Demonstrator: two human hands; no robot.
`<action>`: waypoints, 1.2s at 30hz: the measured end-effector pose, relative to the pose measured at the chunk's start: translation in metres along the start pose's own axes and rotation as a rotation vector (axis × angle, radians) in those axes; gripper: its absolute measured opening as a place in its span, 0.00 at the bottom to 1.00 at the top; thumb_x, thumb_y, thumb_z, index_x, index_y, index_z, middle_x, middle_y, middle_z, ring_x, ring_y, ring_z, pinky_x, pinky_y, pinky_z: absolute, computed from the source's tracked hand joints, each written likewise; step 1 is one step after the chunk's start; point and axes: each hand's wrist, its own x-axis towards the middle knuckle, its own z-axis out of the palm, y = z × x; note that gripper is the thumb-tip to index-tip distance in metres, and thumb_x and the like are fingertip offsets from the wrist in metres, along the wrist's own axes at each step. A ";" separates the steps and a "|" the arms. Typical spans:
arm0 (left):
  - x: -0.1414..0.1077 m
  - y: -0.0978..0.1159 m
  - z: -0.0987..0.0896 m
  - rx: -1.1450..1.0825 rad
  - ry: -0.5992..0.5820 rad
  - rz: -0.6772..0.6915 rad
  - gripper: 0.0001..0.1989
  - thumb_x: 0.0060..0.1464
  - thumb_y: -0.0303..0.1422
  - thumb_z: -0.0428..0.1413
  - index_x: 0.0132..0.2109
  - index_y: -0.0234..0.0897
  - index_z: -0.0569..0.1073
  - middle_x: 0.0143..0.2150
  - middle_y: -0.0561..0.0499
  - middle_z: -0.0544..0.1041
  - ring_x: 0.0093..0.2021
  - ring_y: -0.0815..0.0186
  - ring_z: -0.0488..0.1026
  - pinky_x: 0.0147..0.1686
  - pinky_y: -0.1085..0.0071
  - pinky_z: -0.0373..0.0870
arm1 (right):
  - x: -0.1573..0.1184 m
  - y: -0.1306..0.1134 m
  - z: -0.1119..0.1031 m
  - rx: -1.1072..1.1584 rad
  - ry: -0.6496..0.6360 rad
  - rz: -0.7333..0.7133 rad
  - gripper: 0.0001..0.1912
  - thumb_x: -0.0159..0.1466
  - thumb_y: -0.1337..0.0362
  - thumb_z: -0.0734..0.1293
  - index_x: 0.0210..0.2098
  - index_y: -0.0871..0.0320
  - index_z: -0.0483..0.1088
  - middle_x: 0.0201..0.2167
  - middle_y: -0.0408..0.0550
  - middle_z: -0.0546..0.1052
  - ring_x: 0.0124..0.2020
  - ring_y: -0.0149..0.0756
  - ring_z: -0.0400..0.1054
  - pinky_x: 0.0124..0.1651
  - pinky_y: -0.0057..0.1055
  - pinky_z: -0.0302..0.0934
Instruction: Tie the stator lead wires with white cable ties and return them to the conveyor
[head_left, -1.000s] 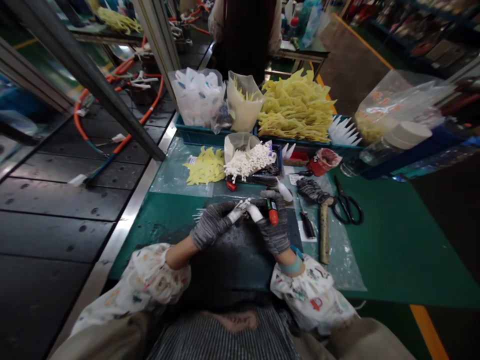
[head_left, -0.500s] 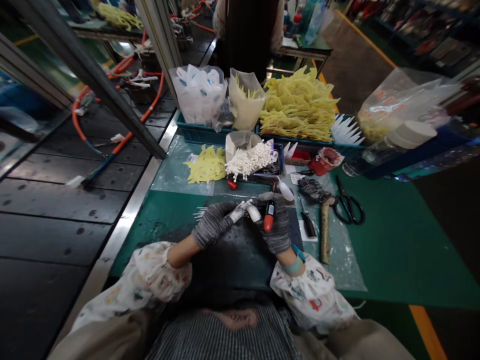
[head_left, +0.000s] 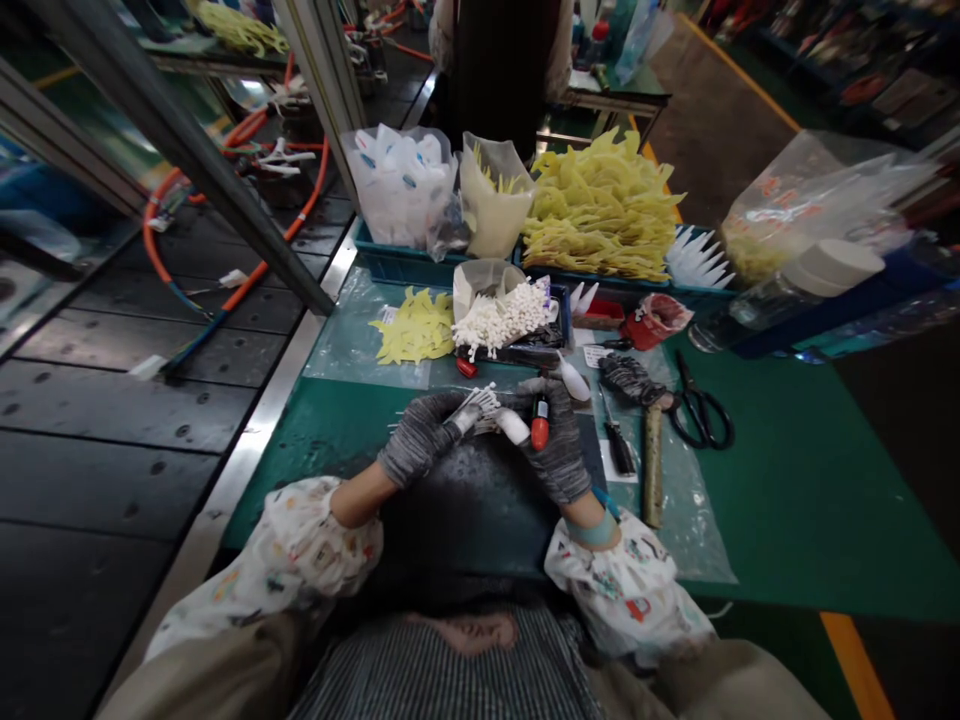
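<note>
While the left hand (head_left: 420,432) has its gloved fingers closed on a bundle of white sticks (head_left: 484,398), the right hand (head_left: 561,445) faces it from close by, its fingers curled round a dark marker (head_left: 540,421) with a red end. Both gloves are grey and both thumbs are wrapped in white. The right thumb is at the near side of the bundle, though whether it presses on the sticks I cannot tell. The sticks are between the two hands, over the tabletop (head_left: 810,480), with their round tips showing.

Loose pins (head_left: 394,422) lie just beyond the left hand, partly hidden by it. Past the hands, a tray (head_left: 568,312) has a white heap (head_left: 501,320) at it, with a pile of yellow pieces (head_left: 415,327) to the left and a red cap (head_left: 466,367) in front. A white bottle (head_left: 574,382) lies near the right fingers. Farther right are a screwdriver (head_left: 619,450), a wooden rod (head_left: 652,465) with grey cloth (head_left: 628,378) by its far end, and scissors (head_left: 701,412).
</note>
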 end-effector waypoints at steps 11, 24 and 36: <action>-0.003 0.008 -0.001 -0.005 0.004 -0.012 0.24 0.65 0.51 0.66 0.52 0.35 0.90 0.52 0.42 0.92 0.50 0.49 0.88 0.54 0.57 0.85 | -0.001 -0.004 0.001 -0.013 0.039 0.005 0.12 0.74 0.56 0.75 0.53 0.50 0.74 0.46 0.47 0.84 0.44 0.42 0.81 0.51 0.45 0.82; -0.005 0.011 -0.007 0.017 0.047 -0.041 0.25 0.64 0.54 0.67 0.49 0.35 0.90 0.47 0.42 0.92 0.46 0.52 0.88 0.49 0.61 0.85 | -0.026 -0.006 -0.008 0.065 -0.030 -0.228 0.13 0.74 0.59 0.76 0.57 0.46 0.82 0.43 0.47 0.89 0.43 0.45 0.87 0.50 0.43 0.86; -0.006 0.008 -0.004 -0.011 0.041 -0.049 0.24 0.63 0.52 0.66 0.49 0.35 0.90 0.49 0.42 0.92 0.47 0.51 0.88 0.49 0.61 0.85 | -0.022 -0.012 -0.009 -0.040 -0.036 -0.087 0.06 0.74 0.58 0.72 0.42 0.49 0.82 0.37 0.47 0.88 0.39 0.44 0.85 0.45 0.43 0.85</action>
